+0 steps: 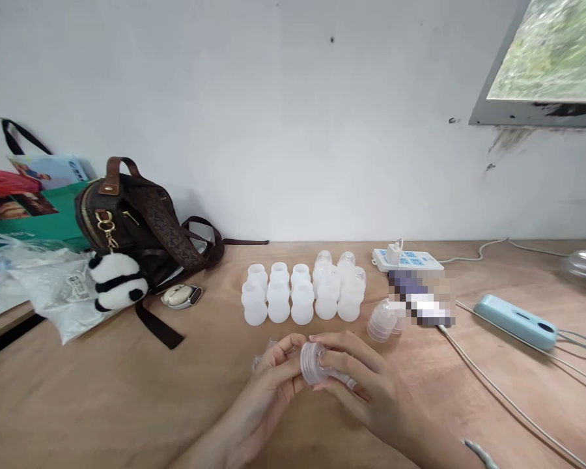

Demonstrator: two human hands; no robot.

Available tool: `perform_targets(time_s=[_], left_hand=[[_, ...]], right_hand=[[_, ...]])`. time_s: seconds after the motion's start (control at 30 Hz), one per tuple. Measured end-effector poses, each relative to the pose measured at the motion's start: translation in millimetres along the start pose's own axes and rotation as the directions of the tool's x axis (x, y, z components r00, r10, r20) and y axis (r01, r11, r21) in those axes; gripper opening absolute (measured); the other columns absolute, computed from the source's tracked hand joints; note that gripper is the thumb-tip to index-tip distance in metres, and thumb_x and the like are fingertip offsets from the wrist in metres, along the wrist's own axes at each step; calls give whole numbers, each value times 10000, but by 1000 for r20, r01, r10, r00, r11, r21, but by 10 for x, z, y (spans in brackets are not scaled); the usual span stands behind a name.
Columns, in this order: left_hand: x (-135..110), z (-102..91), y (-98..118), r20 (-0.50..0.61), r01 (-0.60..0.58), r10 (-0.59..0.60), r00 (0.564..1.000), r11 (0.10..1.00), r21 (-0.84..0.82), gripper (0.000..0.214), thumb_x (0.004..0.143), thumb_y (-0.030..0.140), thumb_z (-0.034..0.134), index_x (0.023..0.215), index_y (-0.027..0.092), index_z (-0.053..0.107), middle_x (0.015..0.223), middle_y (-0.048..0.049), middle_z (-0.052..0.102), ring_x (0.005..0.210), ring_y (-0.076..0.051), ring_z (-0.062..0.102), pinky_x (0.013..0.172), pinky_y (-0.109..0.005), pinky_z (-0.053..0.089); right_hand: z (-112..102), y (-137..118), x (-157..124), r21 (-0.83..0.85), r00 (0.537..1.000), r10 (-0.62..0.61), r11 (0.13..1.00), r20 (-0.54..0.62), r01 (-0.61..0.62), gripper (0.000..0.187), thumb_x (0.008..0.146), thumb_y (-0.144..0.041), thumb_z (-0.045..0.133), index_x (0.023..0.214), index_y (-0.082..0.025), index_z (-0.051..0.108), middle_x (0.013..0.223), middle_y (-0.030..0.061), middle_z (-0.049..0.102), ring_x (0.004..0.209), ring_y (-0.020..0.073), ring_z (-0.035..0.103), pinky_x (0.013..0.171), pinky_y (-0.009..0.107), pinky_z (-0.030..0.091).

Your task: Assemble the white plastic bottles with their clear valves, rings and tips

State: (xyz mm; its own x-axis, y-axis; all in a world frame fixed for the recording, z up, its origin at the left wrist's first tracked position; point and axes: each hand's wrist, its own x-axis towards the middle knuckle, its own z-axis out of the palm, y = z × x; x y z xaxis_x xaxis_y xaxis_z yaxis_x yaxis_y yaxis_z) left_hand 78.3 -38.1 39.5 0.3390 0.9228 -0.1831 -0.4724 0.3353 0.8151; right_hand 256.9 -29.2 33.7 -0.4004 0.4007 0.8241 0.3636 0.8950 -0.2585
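Observation:
In front of me, both hands are closed on a clear ridged bottle collar [311, 363]. My left hand [280, 378] grips its left side with thumb and fingers, and my right hand [359, 374] presses fingertips against its right side. More clear plastic shows under my right fingers, but its shape is partly covered. Just beyond the hands stand several frosted white bottles [278, 301] in two rows. The bottles at the right end of the rows wear clear domed caps [346, 260]. Loose clear domes [381, 320] lie to their right. Some clear plastic [257, 361] peeks out behind my left hand.
A brown backpack [137, 215] with a panda plush [118, 281], a green bag [53, 212] and a plastic packet [63, 293] fill the left. A watch [194, 296] lies nearby. Rightward are a power strip [410, 259], a blurred-out phone [422, 299], cables and a blue power bank [515, 321].

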Motion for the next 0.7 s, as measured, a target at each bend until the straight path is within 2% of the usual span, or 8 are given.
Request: perform_targets(time_s=[0.17,0.27,0.33,0.43,0.5,0.7], left_hand=[[-21,13,53,1,54,-54,999,998,28,253,702,274,841,864,160,683,879,-45,661,853,-174,574,792,-295,498],[-27,29,92,-8,97,-97,995,994,56,271,649,211,856,806,169,639,808,-14,643,786,-147,548,759,-271,478],[-34,38,109,-12,113,-113,994,991,77,296,624,179,854,776,180,600,749,16,626,739,-128,529,730,-246,453],[-54,49,118,-27,86,-83,996,988,131,312,639,183,830,766,196,545,707,41,624,714,-117,527,713,-224,414],[-70,53,120,-31,57,-53,998,984,169,320,673,204,816,769,204,510,685,51,623,702,-115,528,709,-219,395],[-105,59,123,-30,27,-22,999,984,177,376,692,216,810,757,210,439,701,55,620,676,-107,489,697,-225,378]], right_hand=[[-20,-35,24,-18,998,-3,1000,59,4,143,1003,-162,512,1103,-181,612,1088,128,718,950,207,702,758,321,598],[-31,-44,21,-35,996,-4,999,91,7,144,1002,-143,500,1092,-186,603,1084,119,712,899,197,691,724,315,583],[-34,-48,7,-37,994,15,999,110,-11,121,1015,-203,504,1099,-194,590,1033,102,707,853,191,680,696,306,573],[-43,-56,-7,-64,988,77,996,131,-69,280,1027,-380,491,1222,-185,543,982,95,694,840,200,672,677,301,568],[-53,-61,-2,-66,984,97,994,146,-88,344,1028,-423,473,1265,-180,529,983,93,689,845,198,670,686,291,566],[-63,-45,-8,-50,981,86,996,174,-78,260,1028,-360,489,1210,-189,564,987,83,686,812,190,647,690,303,544]])
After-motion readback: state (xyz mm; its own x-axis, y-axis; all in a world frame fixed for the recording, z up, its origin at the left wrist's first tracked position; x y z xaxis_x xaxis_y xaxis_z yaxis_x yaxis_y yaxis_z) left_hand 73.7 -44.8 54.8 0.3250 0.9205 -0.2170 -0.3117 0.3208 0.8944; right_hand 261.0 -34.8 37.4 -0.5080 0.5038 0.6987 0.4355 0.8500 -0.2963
